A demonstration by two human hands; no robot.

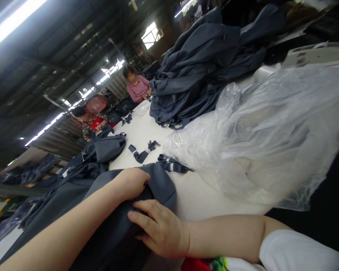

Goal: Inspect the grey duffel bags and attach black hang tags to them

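Observation:
A large piece of dark blue-grey fabric [162, 184], possibly a bag, lies over the near part of the white table. My left hand [134, 182] reaches in from the lower left and is closed on it, with the fingertips hidden in the cloth. Just below and to the right, my right hand [161, 226] has its fingers stretched out and slightly apart, touching the cloth's surface. Beyond the fabric lie a folded dark strap with clips [142, 152] and another bundled strap [173, 164] with a white band around it.
Clear plastic bags [257, 139] spread over the table's right side. A tall heap of dark blue-grey fabric [194, 71] stands behind them. More dark fabric [101, 150] lies at the left. Two people sit along the far side, one in a pink top [138, 88], one in a red apron [96, 122].

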